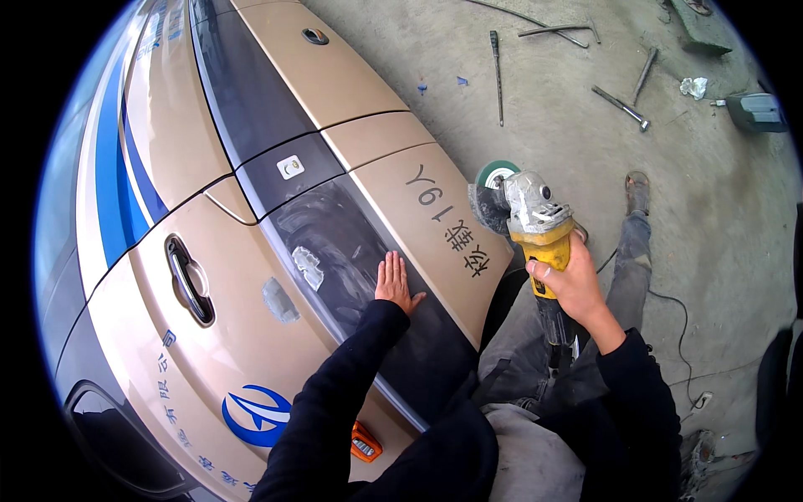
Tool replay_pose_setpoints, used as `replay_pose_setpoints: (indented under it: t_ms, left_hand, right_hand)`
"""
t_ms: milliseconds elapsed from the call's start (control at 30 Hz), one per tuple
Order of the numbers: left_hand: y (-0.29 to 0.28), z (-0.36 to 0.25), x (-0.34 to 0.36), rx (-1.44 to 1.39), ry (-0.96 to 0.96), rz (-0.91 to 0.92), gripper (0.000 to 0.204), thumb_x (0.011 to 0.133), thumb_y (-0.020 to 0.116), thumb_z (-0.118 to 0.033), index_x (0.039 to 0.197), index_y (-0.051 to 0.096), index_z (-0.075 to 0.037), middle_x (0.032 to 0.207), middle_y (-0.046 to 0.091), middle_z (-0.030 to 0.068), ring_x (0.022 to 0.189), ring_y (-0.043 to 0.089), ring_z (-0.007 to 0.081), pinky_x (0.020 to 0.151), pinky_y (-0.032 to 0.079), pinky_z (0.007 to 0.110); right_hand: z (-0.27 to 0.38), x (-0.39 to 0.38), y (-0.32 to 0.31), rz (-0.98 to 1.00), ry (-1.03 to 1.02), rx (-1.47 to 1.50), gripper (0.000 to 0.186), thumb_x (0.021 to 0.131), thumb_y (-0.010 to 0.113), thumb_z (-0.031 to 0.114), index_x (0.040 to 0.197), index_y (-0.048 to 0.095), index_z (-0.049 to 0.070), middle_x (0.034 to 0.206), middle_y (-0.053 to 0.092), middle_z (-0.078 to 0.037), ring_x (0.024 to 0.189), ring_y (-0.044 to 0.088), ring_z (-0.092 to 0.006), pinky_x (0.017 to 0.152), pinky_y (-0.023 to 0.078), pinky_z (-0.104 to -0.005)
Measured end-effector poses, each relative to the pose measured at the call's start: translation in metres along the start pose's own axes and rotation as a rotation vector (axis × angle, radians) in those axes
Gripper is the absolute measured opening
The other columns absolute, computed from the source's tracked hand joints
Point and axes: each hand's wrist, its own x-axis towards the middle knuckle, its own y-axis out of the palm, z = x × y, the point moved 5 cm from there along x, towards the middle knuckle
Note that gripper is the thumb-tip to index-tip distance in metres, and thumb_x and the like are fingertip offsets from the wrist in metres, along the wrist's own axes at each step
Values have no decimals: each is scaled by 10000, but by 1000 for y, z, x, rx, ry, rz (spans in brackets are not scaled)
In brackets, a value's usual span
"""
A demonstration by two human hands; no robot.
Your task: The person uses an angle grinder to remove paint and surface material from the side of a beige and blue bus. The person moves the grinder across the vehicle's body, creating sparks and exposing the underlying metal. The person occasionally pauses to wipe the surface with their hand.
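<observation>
My left hand (397, 284) lies flat, fingers stretched, on the dark lower panel (335, 213) of a beige vehicle. Scuffed, whitish sanding marks cover part of that panel. Left of the fingers is a pale, rough patch (308, 266); a smooth grey patch (279, 299) sits on the beige door beside it. In my right hand (573, 280) is a yellow angle grinder (548, 255), fingers wrapped round its body. Its worn metal head and green disc (496, 171) point away from me, beside the vehicle's beige lower edge and apart from the dark panel.
A black door handle (191, 280) stands out at left. An orange object (365, 441) is near my left sleeve. On the concrete floor lie a bolt-headed bar (621, 107), several other rods and a grey box-like object (755, 112). A black cord (686, 326) runs past my leg.
</observation>
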Motion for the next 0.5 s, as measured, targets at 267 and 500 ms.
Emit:
replay_pose_setpoints:
  t_ms: [267,500]
  left_hand:
    - [15,-34,-44,8,138,108,1091,884,503,-751,1574,265,59,1677,182,220,1577,106,341,1277,79,478]
    - [-7,44,8,77,12,27,1054,894,499,-742,1594,256,8,1690,196,155,1584,105,282,1278,85,457]
  right_hand:
    - [12,-2,-24,-4,-10,-14,495,848,747,143,1269,535,-8,1125,666,-93,1029,628,-181,942,496,-341]
    - [7,0,-35,-20,11,-42,512,854,750,124,1294,524,-5,1153,663,-96,1060,627,-182,958,494,-340]
